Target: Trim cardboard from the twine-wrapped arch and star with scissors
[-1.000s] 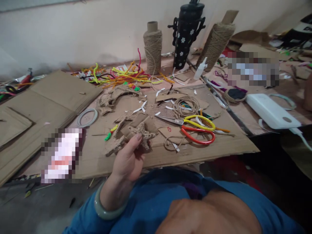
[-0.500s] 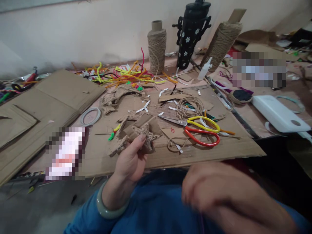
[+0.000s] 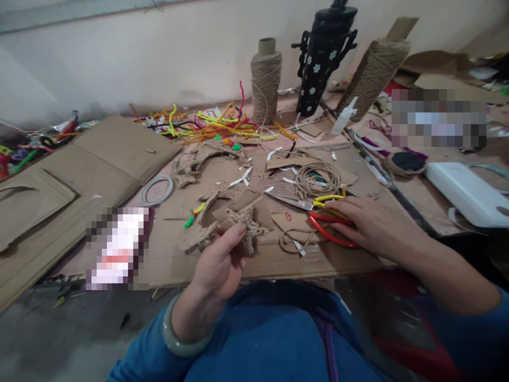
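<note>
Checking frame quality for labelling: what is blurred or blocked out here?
Head view: soft even light, no glare; right hand on the scissors slightly motion-blurred, left hand holding the twine-wrapped piece sharper; two pixelated patches.

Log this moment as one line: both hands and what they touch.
left hand: holds twine-wrapped cardboard piece | right hand: on scissors handles, grip unclear | surface: cardboard sheet

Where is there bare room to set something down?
Bare: the cardboard stack left of the grey ring, and the mat's near edge between left hand and right hand. Crowded: around the scissors, twine coil and pipe cleaners.
</note>
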Tool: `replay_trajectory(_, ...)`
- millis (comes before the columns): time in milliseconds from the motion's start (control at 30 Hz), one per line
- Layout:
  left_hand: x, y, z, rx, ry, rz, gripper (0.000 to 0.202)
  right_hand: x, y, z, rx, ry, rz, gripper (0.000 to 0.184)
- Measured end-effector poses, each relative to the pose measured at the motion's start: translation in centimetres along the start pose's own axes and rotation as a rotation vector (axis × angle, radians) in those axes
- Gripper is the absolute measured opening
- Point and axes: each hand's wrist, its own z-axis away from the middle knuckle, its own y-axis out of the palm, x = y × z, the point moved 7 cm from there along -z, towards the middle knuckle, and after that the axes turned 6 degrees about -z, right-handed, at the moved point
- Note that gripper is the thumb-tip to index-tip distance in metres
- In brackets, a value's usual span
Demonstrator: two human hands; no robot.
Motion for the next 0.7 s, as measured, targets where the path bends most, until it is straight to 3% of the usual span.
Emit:
replay_trajectory(133, 0.0, 0.0, 0.1, 0.051, 0.015, 0.001, 0.026, -0.9, -0.5, -0.4, 0.046, 0.125, -0.114, 0.028)
replay_trajectory(333, -0.5, -0.5, 0.0, 0.002, 0.066, -0.019, 0.023, -2.4, -0.9, 0.6, 0.099, 0.338, -0.498, 0.035)
replay_trajectory(433, -0.6, -0.6, 0.0, 0.005, 0.068, -0.020, 0.021, -2.9, -1.1, 0.9, 0.107, 0.367, -0.550, 0.043)
replay_trajectory(533, -0.7, -0.7, -0.1, 0.001, 0.073, -0.003, 0.020, -3.1, -1.1, 1.1, 0.109, 0.335, -0.464, 0.044)
replay_trajectory(700, -1.1, -1.0, 0.0, -0.025, 0.106, 0.020, 0.020, -2.4, -0.3, 1.4, 0.070, 0.107, -0.301, 0.049)
